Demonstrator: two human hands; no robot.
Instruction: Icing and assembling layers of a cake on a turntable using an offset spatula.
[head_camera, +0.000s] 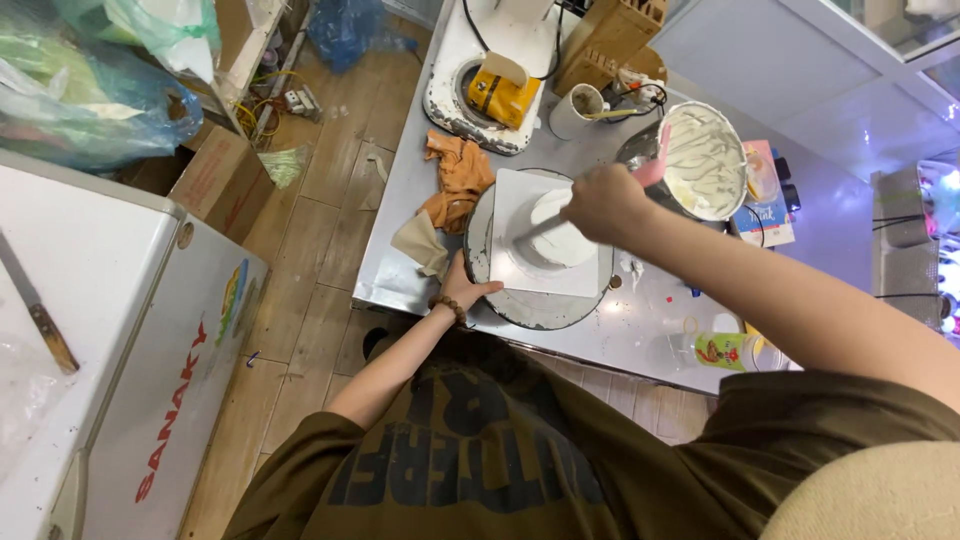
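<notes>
Item one: small round white cake (563, 232), iced, on a white square board (548, 272), itself on a round grey turntable (520, 305) near the front edge of the steel table (640, 330).

Item two: my right hand (605, 203), its grip closed around a spatula (540, 228) whose blade lies against the cake's left side. This hand and forearm cross over the cake's right portion, so I cannot see that part.

Item three: my left hand (465, 290), fingers spread and resting on the turntable's near left rim; a beaded bracelet (450, 309) sits at the wrist.

Item four, surroundings on the table: metal bowl (705, 160) smeared with white cream, just beyond the right hand, with a pink scraper (655, 160) at its left rim. Orange cloth (458, 180), crumpled, touching the turntable's far left side; a beige scrap of paper (422, 243) below it. White cup (578, 108) with a utensil in it, behind the cake. Wooden knife block (612, 38) behind the cup. White appliance base (475, 75) carrying a yellow packet (500, 95). Small coloured bottle (722, 350) lying near the table's front right.

Item five, off the table: white chest freezer (110, 330) to my left, a knife (38, 315) on its lid; plastic bags (90, 95) beyond it; wooden floor (310, 290) between freezer and table.
</notes>
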